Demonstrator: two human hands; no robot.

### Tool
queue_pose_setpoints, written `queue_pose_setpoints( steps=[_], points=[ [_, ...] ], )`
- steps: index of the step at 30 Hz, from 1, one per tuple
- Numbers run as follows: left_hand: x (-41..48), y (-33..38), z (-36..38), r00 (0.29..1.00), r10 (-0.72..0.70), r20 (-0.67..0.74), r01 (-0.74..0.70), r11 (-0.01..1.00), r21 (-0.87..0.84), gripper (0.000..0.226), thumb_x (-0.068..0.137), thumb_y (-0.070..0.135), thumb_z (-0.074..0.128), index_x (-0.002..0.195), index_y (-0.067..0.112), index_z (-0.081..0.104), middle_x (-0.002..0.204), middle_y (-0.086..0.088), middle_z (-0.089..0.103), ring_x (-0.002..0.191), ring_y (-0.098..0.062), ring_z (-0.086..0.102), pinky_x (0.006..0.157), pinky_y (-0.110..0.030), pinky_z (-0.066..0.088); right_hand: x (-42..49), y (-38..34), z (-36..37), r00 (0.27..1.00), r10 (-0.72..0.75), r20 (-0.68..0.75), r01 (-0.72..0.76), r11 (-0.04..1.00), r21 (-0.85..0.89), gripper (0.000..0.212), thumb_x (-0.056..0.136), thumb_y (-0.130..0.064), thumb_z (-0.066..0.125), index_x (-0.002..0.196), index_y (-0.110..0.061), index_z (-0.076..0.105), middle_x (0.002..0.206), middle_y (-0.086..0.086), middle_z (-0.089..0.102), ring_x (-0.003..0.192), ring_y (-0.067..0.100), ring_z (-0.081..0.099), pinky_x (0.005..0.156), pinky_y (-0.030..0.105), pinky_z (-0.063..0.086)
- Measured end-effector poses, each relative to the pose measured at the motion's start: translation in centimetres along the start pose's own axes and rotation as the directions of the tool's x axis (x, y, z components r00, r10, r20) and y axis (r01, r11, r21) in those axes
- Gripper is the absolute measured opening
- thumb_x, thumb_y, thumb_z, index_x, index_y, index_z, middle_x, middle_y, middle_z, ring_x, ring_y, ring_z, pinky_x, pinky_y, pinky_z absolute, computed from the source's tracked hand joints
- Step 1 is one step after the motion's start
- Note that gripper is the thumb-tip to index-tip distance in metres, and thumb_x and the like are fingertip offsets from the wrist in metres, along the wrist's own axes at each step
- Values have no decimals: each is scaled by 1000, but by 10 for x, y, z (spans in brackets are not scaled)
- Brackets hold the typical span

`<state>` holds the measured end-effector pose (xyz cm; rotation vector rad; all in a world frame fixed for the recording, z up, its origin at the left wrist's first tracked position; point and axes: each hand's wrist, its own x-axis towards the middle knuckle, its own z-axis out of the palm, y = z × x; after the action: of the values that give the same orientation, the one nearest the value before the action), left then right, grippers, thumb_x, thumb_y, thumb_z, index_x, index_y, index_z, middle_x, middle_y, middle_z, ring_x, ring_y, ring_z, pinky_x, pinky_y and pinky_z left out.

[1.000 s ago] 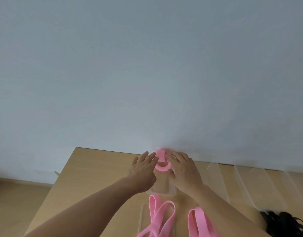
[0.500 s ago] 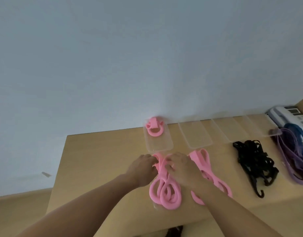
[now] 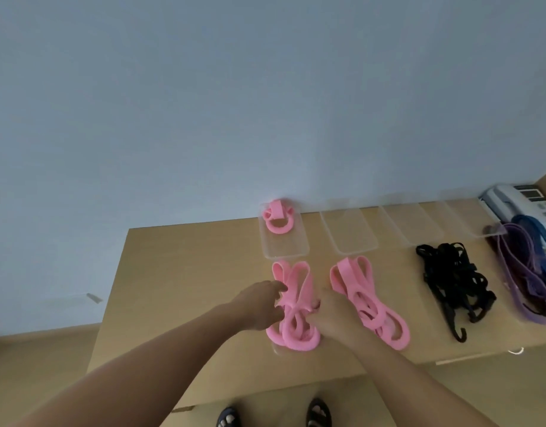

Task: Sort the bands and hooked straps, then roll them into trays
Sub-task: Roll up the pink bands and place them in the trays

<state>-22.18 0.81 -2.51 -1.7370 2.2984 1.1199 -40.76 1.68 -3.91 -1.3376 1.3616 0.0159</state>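
Observation:
A rolled pink band (image 3: 277, 222) lies at the far end of the leftmost clear tray (image 3: 286, 253). In front of that tray sits a loose pile of pink bands (image 3: 294, 282), pinched narrow at its middle. My left hand (image 3: 259, 305) grips the pile from the left and my right hand (image 3: 333, 317) grips it from the right. A second pile of pink bands (image 3: 368, 303) lies just right of my right hand. Further right are black hooked straps (image 3: 453, 282), then purple and blue bands (image 3: 527, 272).
Three more clear trays (image 3: 348, 238) (image 3: 411, 226) (image 3: 470, 221) line the wall at the back of the wooden table (image 3: 179, 272). A white desk phone (image 3: 512, 200) sits at the far right. A clear edge (image 3: 276, 349) shows under the held pile. My feet are below the table's front edge.
Both hands left the rolled pink band in the far tray and pulled back to the nearer pink pile, closing on its middle. The view swung to show the whole table.

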Motion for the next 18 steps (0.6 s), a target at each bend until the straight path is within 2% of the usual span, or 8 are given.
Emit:
queue_pose_setpoints(
  steps=[1,3,5,8,10,13,16,18],
  points=[
    [-3,1,-2,999,27,18,-27,999,24,60,90,15,55,147,25,40,145,1,49,128,-18,49,101,-31,43,-6,-2,-8,976,-2,-217,-10,999,-53,28,94,-20,60,67,-23,50,64,-10,52,60,2,50,56,11,40],
    [-12,0,-9,995,97,9,-97,994,49,72,85,4,51,149,31,36,154,9,36,140,-15,34,109,-32,38,-14,-7,-22,940,-22,-340,20,1000,-8,20,79,-27,68,63,-23,58,52,-11,57,52,6,54,51,18,40],
    [-20,2,-21,987,158,-30,-156,986,58,81,82,3,51,151,38,29,158,18,25,145,-8,22,112,-28,33,-22,-26,-36,966,3,-259,19,997,81,14,76,-24,63,63,-19,61,47,-8,57,44,10,51,44,22,39],
    [-30,12,-42,953,248,-172,-247,969,29,83,84,30,63,150,51,17,157,26,21,141,2,22,110,-24,33,-29,-54,-59,964,16,-264,5,997,79,25,84,-14,56,59,-14,57,39,0,51,34,14,42,39,17,33],
    [-35,28,-58,917,278,-285,-306,950,-60,81,82,46,63,147,57,16,153,30,28,135,4,33,106,-23,38,-35,-67,-73,965,-27,-261,55,994,98,20,83,-7,52,64,-11,53,45,6,47,36,16,36,41,20,30],
    [-39,54,-83,869,305,-390,-396,900,-179,69,86,45,65,142,60,27,139,28,48,119,3,52,94,-20,46,-49,-87,-89,981,-98,-167,105,994,39,11,78,-2,53,69,-8,57,61,14,46,43,17,32,44,23,25],
    [-43,71,-104,825,304,-477,-446,868,-217,24,92,28,64,115,35,66,96,21,67,87,-1,62,81,-26,52,-65,-105,-105,979,-166,-119,170,985,29,11,81,-6,60,72,-6,67,62,13,59,43,18,43,43,23,32],
    [-44,76,-113,821,224,-525,-414,867,-277,9,94,21,64,98,17,70,84,10,71,74,-4,63,71,-26,53,-73,-112,-116,958,-212,-191,229,971,74,17,87,-16,61,82,-5,72,71,11,71,51,17,57,44,24,41]
  ],
)
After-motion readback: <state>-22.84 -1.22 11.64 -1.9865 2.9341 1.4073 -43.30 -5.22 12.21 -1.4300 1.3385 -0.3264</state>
